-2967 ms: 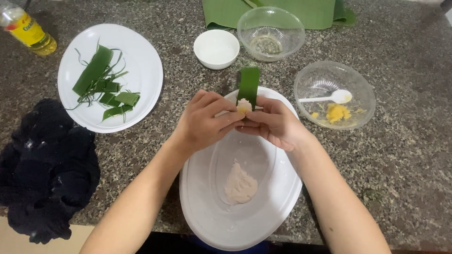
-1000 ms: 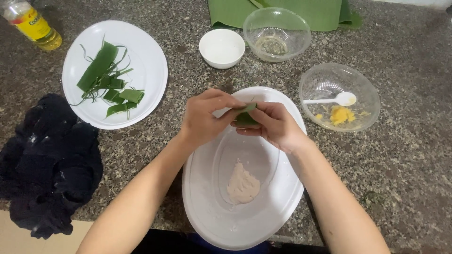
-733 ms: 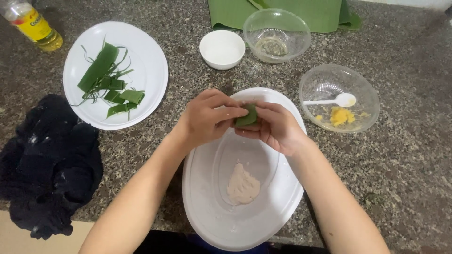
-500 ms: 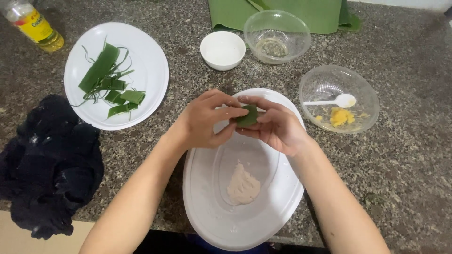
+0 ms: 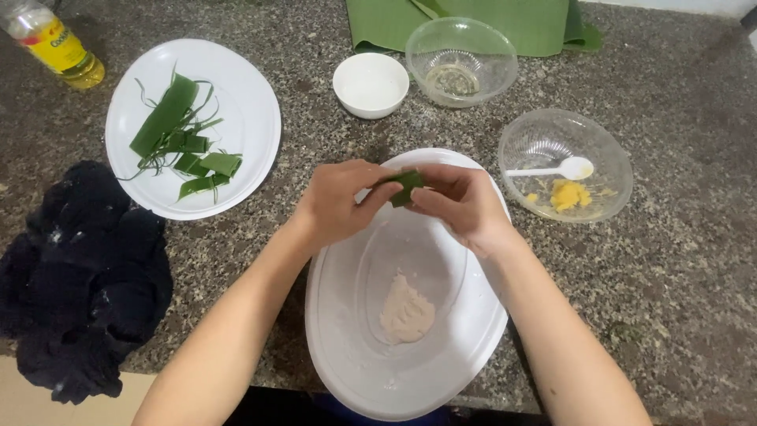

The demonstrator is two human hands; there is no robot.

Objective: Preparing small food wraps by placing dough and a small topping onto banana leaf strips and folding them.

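My left hand point(image 5: 341, 201) and my right hand point(image 5: 461, 201) meet above the far end of a white oval plate point(image 5: 473, 331). Together they pinch a small green leaf parcel point(image 5: 407, 186), folded over so whatever is inside is hidden. A lump of pale dough point(image 5: 406, 312) lies in the hollow of the oval plate, below my hands. A round white plate point(image 5: 244, 102) at the left carries several cut green leaf strips point(image 5: 180, 138).
A clear bowl point(image 5: 611, 170) with yellow filling point(image 5: 569, 195) and a white spoon point(image 5: 552, 169) sits at right. A small white bowl point(image 5: 370, 84), an empty clear bowl point(image 5: 461, 61) and large green leaves point(image 5: 544, 24) lie at the back. Oil bottle point(image 5: 51, 47) far left; dark cloth point(image 5: 79, 276).
Three seconds ago the leaf strip stood upright with a dough ball showing at its base. It has since been folded down over the ball into a small closed parcel.
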